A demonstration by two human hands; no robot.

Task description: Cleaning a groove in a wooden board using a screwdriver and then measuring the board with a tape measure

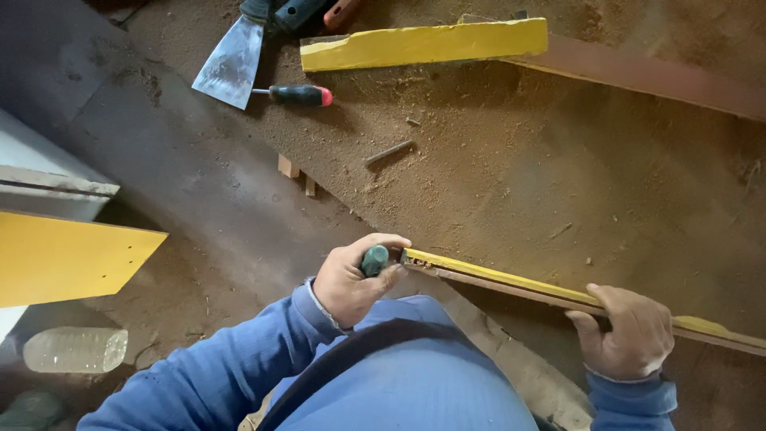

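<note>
My left hand is closed around a green tool handle, whose tip is hidden against the near end of a long yellow-faced wooden strip. The strip lies along the front edge of the sawdust-covered workbench. My right hand presses down on the strip farther to the right, fingers wrapped over its top. Both arms wear blue sleeves.
At the back of the bench lie a wide metal scraper, a screwdriver with a black and red handle, a yellow board and a loose nail. A yellow panel and a plastic bottle sit at the lower left.
</note>
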